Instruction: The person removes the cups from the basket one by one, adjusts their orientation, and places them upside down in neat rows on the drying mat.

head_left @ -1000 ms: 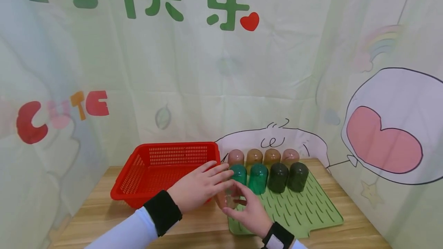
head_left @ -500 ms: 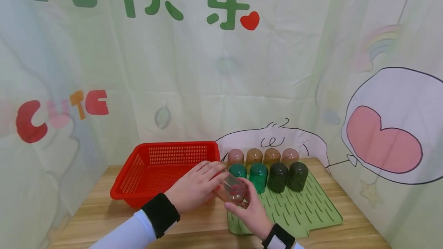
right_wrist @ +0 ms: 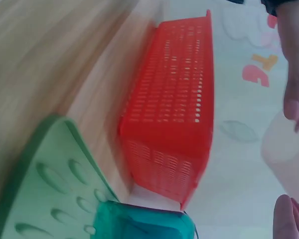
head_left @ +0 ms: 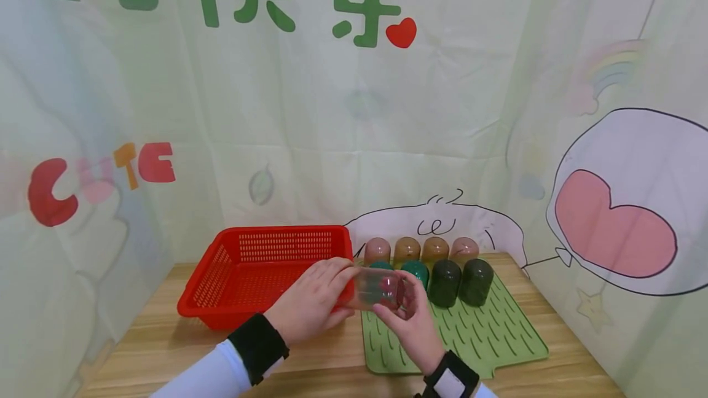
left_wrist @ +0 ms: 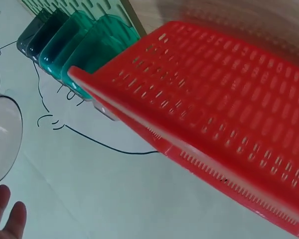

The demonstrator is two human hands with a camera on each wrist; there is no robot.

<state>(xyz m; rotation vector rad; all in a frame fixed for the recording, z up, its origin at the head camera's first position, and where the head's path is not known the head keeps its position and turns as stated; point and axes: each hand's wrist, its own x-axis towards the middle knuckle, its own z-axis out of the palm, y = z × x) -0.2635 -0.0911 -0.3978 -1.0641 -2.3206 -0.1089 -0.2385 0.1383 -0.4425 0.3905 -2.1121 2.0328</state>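
Between both hands is a clear, pinkish drinking glass [head_left: 377, 288], lying on its side in the air above the left edge of the green drying mat [head_left: 475, 339]. The left hand [head_left: 312, 295] holds its open end, thumb below and fingers above. Around the base end, the right hand [head_left: 413, 321] curls its thumb and fingers. From the left wrist view, the round rim of the glass [left_wrist: 5, 137] shows beside some fingertips [left_wrist: 16, 216]. The right wrist view catches only part of the glass [right_wrist: 284, 149], pale and blurred.
A red perforated basket [head_left: 193, 311] stands left of the mat, on the wooden table [head_left: 326, 361]. Upside-down glasses fill the mat's back: pink and amber [head_left: 407, 249] behind, teal [head_left: 416, 273] and dark grey [head_left: 476, 282] in front. A printed curtain [head_left: 310, 109] hangs behind.
The glass has turned from tilted to nearly level and risen slightly, its base now pointing right. The right hand has moved a little up and right; the left thumb now shows below.
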